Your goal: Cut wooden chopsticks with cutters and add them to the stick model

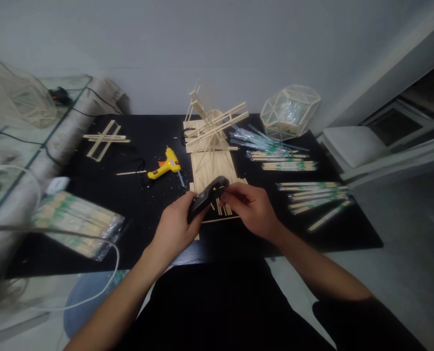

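Note:
My left hand [176, 219] is closed round a black hand tool [205, 199] with a curved head, something like a cutter or pliers. Its head points up and to the right. My right hand [251, 207] pinches at that head, fingertips together; what lies between them is too small to make out, perhaps a bit of stick. Under both hands are short wooden sticks [224, 208] at the near end of a flat panel of sticks [213, 165]. Behind it stands a windmill-like model [217, 129] with crossed stick blades.
A yellow glue gun [168, 164] lies left of the panel, near a crossed stick frame [106, 140]. Wrapped stick packs [290, 165] are on the right, with another big pack [78, 222] at left. A faceted stick lantern [290, 112] stands back right. A white cable [116, 265] hangs at the left.

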### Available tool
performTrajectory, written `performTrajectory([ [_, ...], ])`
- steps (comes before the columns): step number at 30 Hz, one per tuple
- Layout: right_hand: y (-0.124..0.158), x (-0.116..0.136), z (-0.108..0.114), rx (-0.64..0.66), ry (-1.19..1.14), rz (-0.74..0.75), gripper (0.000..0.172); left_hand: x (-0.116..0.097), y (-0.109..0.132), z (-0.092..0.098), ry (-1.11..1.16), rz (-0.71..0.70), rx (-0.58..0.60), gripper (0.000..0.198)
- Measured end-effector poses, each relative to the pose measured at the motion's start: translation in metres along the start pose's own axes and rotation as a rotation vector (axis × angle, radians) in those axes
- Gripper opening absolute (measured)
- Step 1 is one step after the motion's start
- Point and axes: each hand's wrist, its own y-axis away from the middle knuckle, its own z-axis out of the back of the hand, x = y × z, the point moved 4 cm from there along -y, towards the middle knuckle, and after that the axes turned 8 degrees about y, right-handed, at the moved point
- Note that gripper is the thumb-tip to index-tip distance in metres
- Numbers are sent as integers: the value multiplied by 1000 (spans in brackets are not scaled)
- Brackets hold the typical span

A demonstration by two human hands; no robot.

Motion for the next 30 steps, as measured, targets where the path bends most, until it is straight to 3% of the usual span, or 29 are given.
performTrajectory([
  [11,-2,3,0,-11,92,11,22,4,-1,-4,-35,30,-24,24],
  [22,-3,-1,-3,-9,105,5,18,10,-4,-7,-161,64,-19,13],
  [30,-2,5,1,56,135,50,31,12,-2,-6,-84,-9,-40,13],
])
